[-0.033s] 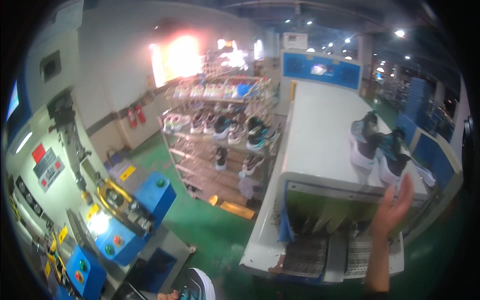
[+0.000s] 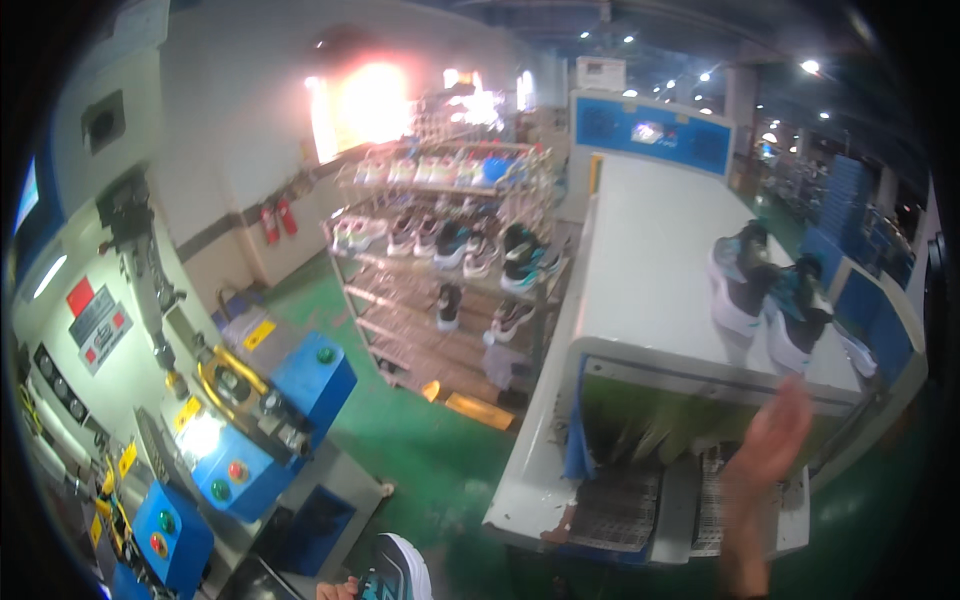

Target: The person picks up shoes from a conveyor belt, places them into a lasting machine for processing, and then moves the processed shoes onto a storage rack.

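Note:
At the lower edge, my left hand (image 2: 338, 590) is closed on a dark and teal sneaker (image 2: 390, 578) with a thick white sole; only the fingers show. My right hand (image 2: 778, 440) is raised before the front of a white machine (image 2: 650, 240), its fingers stretched out and blurred by motion, with nothing visible in them. Just above it, on the machine's top, stand a grey-teal sneaker (image 2: 740, 275) and a dark teal sneaker (image 2: 797, 315). Part of another white sole (image 2: 855, 352) shows to their right.
Beneath a green brush-like curtain (image 2: 640, 420), the machine has a slatted conveyor (image 2: 615, 515). A wheeled rack (image 2: 440, 290) with several shoes stands beyond, on green floor. To the left is a press machine (image 2: 250, 480) with blue control boxes, coloured buttons and yellow clamps.
My right hand has dropped slightly and moved a little away from the sneakers on the machine. The whole view has shifted slightly. My left hand still holds its sneaker.

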`<state>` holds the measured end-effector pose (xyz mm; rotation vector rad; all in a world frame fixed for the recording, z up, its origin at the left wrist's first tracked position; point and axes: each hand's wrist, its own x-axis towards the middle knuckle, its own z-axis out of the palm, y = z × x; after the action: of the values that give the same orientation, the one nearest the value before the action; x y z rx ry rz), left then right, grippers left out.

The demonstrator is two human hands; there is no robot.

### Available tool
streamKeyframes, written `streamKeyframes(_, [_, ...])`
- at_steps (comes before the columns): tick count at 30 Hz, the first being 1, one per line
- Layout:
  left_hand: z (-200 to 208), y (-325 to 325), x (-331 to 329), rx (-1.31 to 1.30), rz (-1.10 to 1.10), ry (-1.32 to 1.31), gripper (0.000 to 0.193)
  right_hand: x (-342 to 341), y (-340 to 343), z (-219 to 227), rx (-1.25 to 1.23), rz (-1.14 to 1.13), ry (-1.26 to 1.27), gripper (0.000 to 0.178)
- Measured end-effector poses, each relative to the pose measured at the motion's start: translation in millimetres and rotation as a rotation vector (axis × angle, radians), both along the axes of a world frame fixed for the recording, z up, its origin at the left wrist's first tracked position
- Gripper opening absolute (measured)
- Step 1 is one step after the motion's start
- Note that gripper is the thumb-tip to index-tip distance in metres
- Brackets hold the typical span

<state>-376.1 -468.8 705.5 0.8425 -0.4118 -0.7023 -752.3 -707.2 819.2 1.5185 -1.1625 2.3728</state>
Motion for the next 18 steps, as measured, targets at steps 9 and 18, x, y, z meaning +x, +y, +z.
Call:
streamKeyframes(9, [-40.8,38.3,17.9,0.214,0.228,0.354,0.016,271.1,113.5,-71.8,0.309,1.464,0.193,0.008])
streamKeyframes(18, [-71.0,28.7,108.4,0.272,0.368,0.524,0.014,430.8,109.2,-78.4,0.709,1.628,0.15,0.016])
